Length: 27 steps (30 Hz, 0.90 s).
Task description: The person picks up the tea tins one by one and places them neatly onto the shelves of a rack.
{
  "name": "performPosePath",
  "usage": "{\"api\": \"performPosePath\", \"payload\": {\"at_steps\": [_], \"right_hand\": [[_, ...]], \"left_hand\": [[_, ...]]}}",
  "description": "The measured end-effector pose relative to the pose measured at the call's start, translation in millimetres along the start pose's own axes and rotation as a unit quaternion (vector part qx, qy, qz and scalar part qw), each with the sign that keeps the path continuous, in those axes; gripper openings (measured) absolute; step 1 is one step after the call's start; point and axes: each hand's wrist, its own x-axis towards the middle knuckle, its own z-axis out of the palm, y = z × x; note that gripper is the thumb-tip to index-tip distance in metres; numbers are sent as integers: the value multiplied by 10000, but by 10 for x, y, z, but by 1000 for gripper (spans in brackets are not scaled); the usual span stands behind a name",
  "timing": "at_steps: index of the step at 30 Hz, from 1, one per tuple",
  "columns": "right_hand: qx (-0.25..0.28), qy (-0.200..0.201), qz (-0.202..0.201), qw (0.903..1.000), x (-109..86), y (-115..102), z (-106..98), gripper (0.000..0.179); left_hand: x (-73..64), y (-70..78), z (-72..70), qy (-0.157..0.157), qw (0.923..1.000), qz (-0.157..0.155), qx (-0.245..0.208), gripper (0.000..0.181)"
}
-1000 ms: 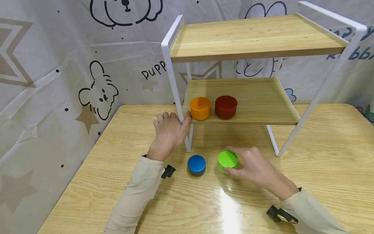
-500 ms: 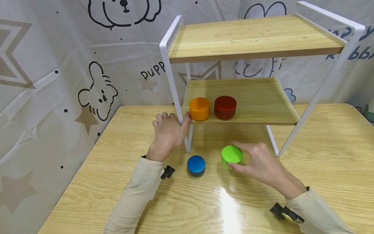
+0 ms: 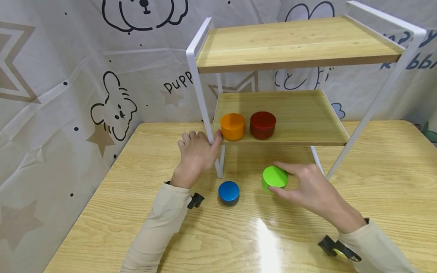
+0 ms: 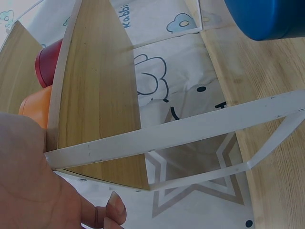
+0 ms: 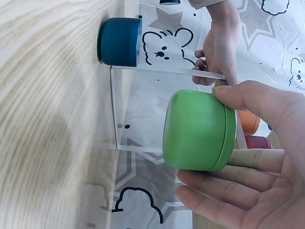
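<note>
My right hand (image 3: 312,191) pinches a small round green lidded tin (image 3: 275,177) between thumb and fingers. The right wrist view shows this green tin (image 5: 196,130) raised off the table, its lid seam near my palm. My left hand (image 3: 197,156) grips the front left post of a two-tier shelf rack (image 3: 300,43), thumb at the middle shelf's corner and fingers outside the post. Beside that thumb stands an orange tin (image 3: 233,127), with a dark red tin (image 3: 263,126) to its right on the middle shelf. A blue tin (image 3: 228,192) rests on the table between my hands.
The rack's white metal legs stand on the wooden table (image 3: 136,227), with the right front post (image 3: 368,117) beyond my right hand. The top shelf overhangs the middle one. A printed cloth (image 3: 51,132) hangs behind and to the left.
My right hand has lifted the green tin and carried it to the right and slightly up, away from the blue tin. My left hand stays on the rack.
</note>
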Motion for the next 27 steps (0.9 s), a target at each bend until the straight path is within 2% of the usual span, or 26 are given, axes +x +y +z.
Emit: {"api": "performPosePath", "payload": {"at_steps": [21,27], "right_hand": [[-71,432,-426,9981,21,-13,-183,52],[-275,541,-625,9962,81,-31,-297,50]], "left_hand": [[-16,4,10,-22,10000,-23,-64,66],[-13,10,5,2,10000,-15,-70,66]]}}
